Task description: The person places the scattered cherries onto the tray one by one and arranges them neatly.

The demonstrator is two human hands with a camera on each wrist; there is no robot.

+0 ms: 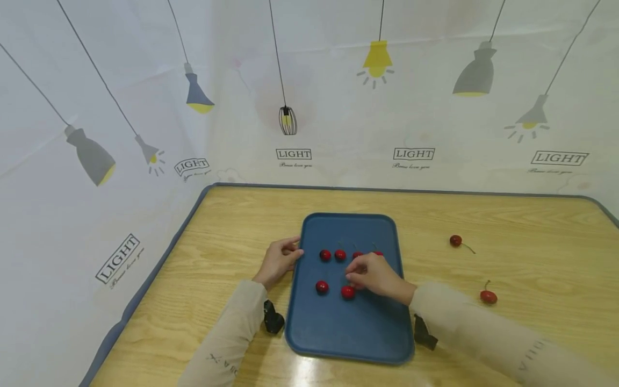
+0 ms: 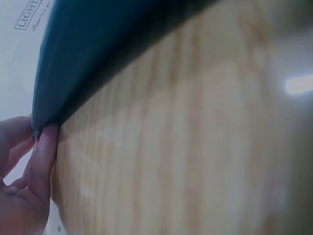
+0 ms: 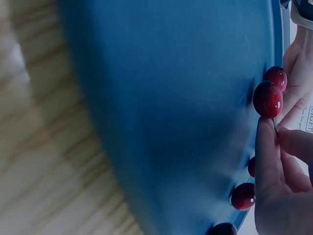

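Observation:
On a blue tray [image 1: 348, 333], my right hand [image 1: 377, 278] pinches the thin stem of a dark red cherry [image 1: 347, 292] between thumb and fingertips; the right wrist view shows this cherry [image 3: 268, 99] close over the tray surface. Left of it lies another cherry [image 1: 322, 287]. Farther back, several cherries [image 1: 340, 255] form a row across the tray, the right ones partly hidden behind my right hand. My left hand [image 1: 276, 262] holds the tray's left edge, thumb and fingers at the rim, as the left wrist view also shows.
Two stemmed cherries lie on the wooden table [image 1: 232, 226] right of the tray: a far one [image 1: 455, 241] and a nearer one [image 1: 488, 296]. A white curtain [image 1: 338, 118] printed with lamps stands along the table's back and left edges.

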